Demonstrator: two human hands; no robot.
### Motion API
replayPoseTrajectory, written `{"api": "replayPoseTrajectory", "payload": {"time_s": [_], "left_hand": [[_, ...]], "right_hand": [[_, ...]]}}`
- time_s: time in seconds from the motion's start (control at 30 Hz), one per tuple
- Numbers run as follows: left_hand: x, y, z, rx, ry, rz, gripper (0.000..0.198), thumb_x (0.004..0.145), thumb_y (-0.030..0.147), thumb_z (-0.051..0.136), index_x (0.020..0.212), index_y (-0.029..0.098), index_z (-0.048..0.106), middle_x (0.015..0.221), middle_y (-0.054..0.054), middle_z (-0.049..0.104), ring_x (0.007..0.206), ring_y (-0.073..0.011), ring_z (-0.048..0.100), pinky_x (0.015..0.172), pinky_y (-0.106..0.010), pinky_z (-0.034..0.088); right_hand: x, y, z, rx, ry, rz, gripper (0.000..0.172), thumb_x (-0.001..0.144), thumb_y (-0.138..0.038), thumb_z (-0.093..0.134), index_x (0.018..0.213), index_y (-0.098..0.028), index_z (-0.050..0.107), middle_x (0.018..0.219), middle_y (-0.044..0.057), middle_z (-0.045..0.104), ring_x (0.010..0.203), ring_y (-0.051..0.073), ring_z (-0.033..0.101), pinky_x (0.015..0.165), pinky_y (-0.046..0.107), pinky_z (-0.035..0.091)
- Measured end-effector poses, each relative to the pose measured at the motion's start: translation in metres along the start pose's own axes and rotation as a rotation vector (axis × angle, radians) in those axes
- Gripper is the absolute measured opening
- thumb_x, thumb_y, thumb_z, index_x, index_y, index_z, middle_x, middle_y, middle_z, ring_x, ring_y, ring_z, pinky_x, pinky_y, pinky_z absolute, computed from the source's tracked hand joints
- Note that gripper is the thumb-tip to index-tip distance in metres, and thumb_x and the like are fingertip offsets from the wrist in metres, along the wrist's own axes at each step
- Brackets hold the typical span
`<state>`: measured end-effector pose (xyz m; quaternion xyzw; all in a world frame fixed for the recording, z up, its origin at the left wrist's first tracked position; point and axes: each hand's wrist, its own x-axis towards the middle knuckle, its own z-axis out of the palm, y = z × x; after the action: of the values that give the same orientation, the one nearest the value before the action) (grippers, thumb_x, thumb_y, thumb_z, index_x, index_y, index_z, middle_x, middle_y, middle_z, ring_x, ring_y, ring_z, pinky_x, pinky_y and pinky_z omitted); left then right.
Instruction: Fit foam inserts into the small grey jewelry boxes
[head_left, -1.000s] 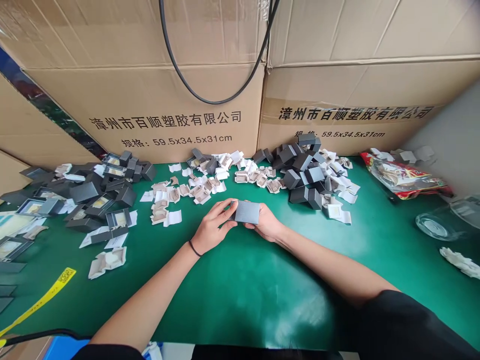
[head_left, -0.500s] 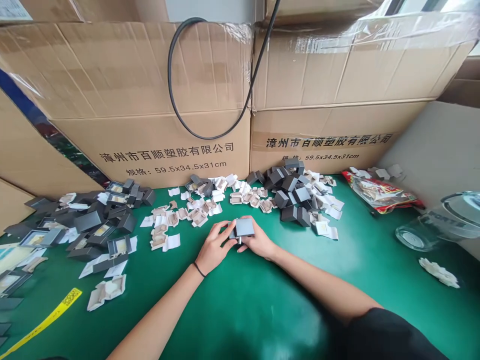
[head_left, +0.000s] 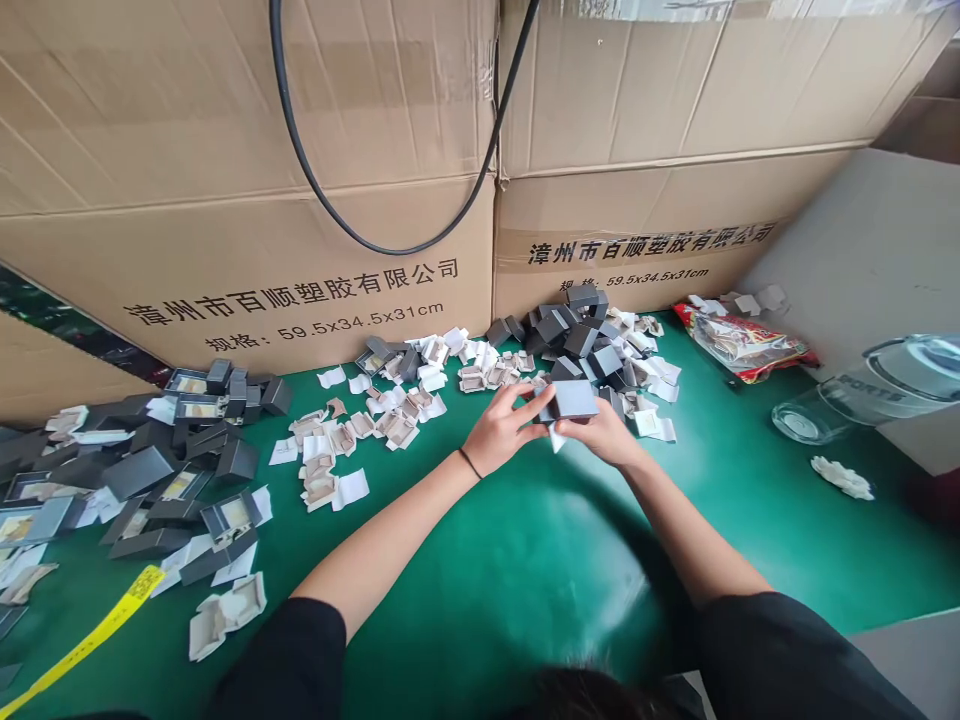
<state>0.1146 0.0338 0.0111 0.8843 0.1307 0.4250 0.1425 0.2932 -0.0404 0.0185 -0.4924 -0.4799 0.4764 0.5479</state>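
Now you're clasping grey box (head_left: 575, 400) over table (head_left: 450, 580), left hand (head_left: 496, 432) and right hand (head_left: 609, 435) curling round its ends; paper (head_left: 556, 438) is dangling below, seemingly unfinished; dark boxes (head_left: 140, 472) are lying piled, done or waiting unclear.

A thin black band (head_left: 470, 463) circled the wrist (head_left: 478, 458) of the left hand (head_left: 496, 432). Plain, solid black sleeves (head_left: 787, 650) ended high up, leaving both forearms (head_left: 382, 545) bare.
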Motion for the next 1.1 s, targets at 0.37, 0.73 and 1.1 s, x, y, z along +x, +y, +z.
{"api": "replayPoseTrajectory", "payload": {"time_s": [0.37,0.73,1.1], "left_hand": [[0.089,0.001,0.092,0.052,-0.066,0.011,0.044,0.090,0.037,0.045,0.133,0.029,0.048,0.118,-0.009,0.050,0.114,-0.0219,0.045,0.093,-0.033,0.048],[0.071,0.015,0.096,0.367,-0.221,-0.124,0.048,0.090,0.022,0.044,0.137,0.029,0.040,0.151,-0.013,0.022,0.140,-0.0322,0.017,0.109,-0.054,0.019],[-0.024,0.054,0.027,0.215,-0.178,-0.202,0.032,0.088,0.015,0.042,0.114,0.019,0.062,0.143,-0.013,0.038,0.138,-0.0275,0.023,0.109,-0.055,0.024]], "right_hand": [[-0.004,-0.014,-0.090,-0.088,0.516,-0.067,0.047,0.056,-0.033,0.079,0.096,-0.018,0.061,0.081,0.003,0.066,0.066,0.016,0.062,0.064,0.031,0.052],[0.010,0.038,-0.101,-1.313,0.800,-0.280,0.028,0.074,-0.019,0.046,0.093,-0.016,0.066,0.119,0.014,0.059,0.101,0.028,0.054,0.085,0.047,0.041],[-0.019,0.022,-0.021,-1.082,0.502,-0.617,0.037,0.076,-0.010,0.043,0.103,-0.024,0.064,0.134,0.009,0.046,0.125,0.031,0.037,0.103,0.056,0.026]]}}
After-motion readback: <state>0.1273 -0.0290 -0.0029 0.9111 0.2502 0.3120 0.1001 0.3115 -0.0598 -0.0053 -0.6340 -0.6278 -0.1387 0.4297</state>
